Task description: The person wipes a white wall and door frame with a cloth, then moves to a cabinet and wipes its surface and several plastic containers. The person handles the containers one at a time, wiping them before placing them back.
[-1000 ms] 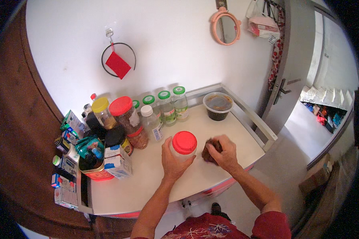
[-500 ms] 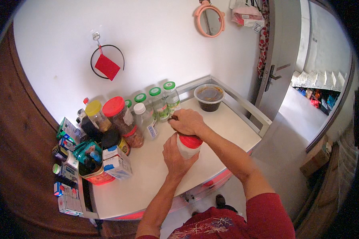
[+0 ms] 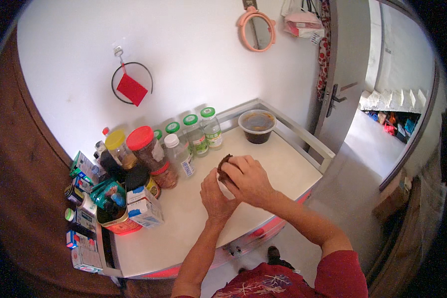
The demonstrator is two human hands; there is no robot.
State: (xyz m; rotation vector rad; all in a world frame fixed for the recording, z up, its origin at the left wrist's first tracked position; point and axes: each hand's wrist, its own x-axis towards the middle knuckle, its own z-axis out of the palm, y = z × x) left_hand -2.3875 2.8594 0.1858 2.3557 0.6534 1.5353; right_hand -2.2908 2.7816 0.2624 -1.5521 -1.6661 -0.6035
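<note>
My left hand (image 3: 217, 199) is closed around a whitish jar (image 3: 227, 191), holding it above the near part of the white tabletop. Only a sliver of the jar shows between my hands; its red lid, visible earlier, is hidden now. A crumpled dark brown cloth (image 3: 224, 163) is bunched in my right hand (image 3: 253, 183), whose fingers press it against the jar's top and far side. Nearest beyond my hands stand a clear bottle with a white cap (image 3: 180, 156) and several green-lidded glass jars (image 3: 197, 134).
A lidded tub of dark contents (image 3: 257, 130) sits at the back right, inside the metal rail (image 3: 298, 131). Crowding the left are a tall red-lidded jar (image 3: 149, 149), a yellow-lidded jar (image 3: 120, 146), small cartons (image 3: 145, 208) and a red tin (image 3: 121, 224). A door (image 3: 342, 74) stands at the right.
My right hand has moved from over the red lid down the jar's right side, bringing the cloth along. The lid has gone out of sight. My left hand keeps its hold.
</note>
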